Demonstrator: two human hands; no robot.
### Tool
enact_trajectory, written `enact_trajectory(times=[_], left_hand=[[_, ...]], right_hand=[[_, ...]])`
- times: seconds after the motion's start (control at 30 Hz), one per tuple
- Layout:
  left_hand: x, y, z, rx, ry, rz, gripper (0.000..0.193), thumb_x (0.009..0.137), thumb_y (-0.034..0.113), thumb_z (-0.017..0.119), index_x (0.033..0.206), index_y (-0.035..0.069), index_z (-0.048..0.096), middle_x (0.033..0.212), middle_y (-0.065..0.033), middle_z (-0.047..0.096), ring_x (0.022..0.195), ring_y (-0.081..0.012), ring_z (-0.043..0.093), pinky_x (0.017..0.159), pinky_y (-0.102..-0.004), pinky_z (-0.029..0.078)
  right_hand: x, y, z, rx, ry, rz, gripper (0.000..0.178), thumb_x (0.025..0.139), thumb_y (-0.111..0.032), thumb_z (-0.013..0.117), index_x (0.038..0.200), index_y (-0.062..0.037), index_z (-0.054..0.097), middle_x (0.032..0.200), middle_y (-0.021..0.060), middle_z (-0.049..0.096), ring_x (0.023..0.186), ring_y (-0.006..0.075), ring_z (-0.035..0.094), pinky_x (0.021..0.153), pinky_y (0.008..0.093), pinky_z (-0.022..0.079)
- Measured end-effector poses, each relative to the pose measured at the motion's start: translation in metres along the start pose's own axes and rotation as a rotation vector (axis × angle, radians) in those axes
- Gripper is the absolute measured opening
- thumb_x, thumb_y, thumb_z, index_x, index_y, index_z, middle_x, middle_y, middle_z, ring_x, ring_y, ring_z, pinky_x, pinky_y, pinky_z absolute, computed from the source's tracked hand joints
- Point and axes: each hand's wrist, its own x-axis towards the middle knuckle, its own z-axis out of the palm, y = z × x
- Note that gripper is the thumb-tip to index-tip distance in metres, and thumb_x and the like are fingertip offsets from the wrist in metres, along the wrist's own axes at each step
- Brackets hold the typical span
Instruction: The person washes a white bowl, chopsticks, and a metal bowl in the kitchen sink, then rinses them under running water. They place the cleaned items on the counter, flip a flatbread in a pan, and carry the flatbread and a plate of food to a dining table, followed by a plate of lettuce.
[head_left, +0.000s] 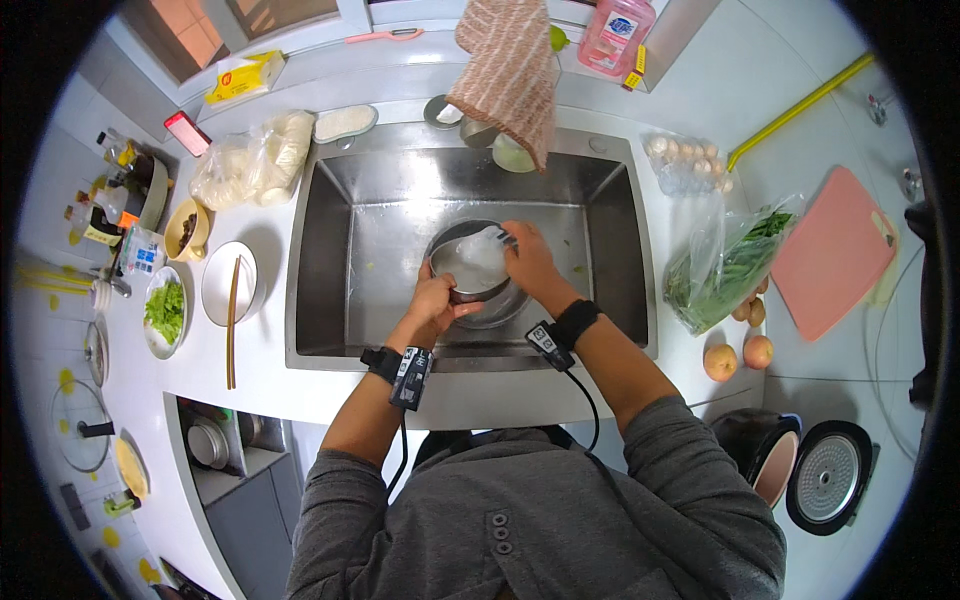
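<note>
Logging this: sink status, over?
Left hand gripping round metal bowl. Right hand at its rim. Bowl inside rectangular steel sink, contents whitish. Striped brown cloth towel beyond, apart from hands.

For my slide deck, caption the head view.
Left hand and right hand at opposite sides of a round bowl in the metal sink.

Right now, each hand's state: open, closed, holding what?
Left hand: holding the round, silver-grey metal bowl.
Right hand: at the bowl's right side; grip cannot be told.
</note>
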Motion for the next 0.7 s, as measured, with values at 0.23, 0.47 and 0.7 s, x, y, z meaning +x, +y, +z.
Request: enact_trajectory(times=[0.23, 0.47, 0.7], left_hand=[[0.007, -0.011, 0.014, -0.142, -0.007, -0.351, 0.040, 0.086, 0.026, 0.028, 0.107, -0.006, 0.039, 0.088, -0.0214, 0.051, 0.074, -0.0310, 0.059, 0.053, -0.0331, 0.055], [0.007, -0.018, 0.026, 0.406, 0.156, 0.371, 0.053, 0.088, 0.049, 0.031, 0.097, 0.002, 0.053, 0.084, -0.0090, 0.055, 0.074, -0.0180, 0.051, 0.069, -0.0329, 0.043], [-0.024, 0.001, 0.036, 0.291, -0.237, 0.366, 0.011, 0.081, 0.012, 0.058, 0.074, 0.004, 0.058, 0.066, 0.0055, 0.053, 0.058, -0.0037, 0.045, 0.055, -0.0178, 0.035]], right_hand=[[-0.010, -0.006, -0.030, 1.244, -0.318, 0.933, 0.044, 0.081, -0.036, 0.050, 0.113, -0.0069, 0.042, 0.100, 0.0122, 0.047, 0.090, 0.0300, 0.052, 0.066, 0.0496, 0.050], [0.004, -0.013, -0.045, 1.159, -0.433, 1.187, 0.051, 0.082, -0.047, 0.040, 0.109, -0.0032, 0.041, 0.099, 0.0202, 0.049, 0.077, 0.0377, 0.056, 0.064, 0.0517, 0.050], [0.017, 0.006, -0.049, 0.889, -0.464, 0.918, 0.049, 0.084, -0.046, 0.036, 0.107, -0.0036, 0.046, 0.088, 0.0162, 0.056, 0.070, 0.0311, 0.056, 0.058, 0.0406, 0.049]])
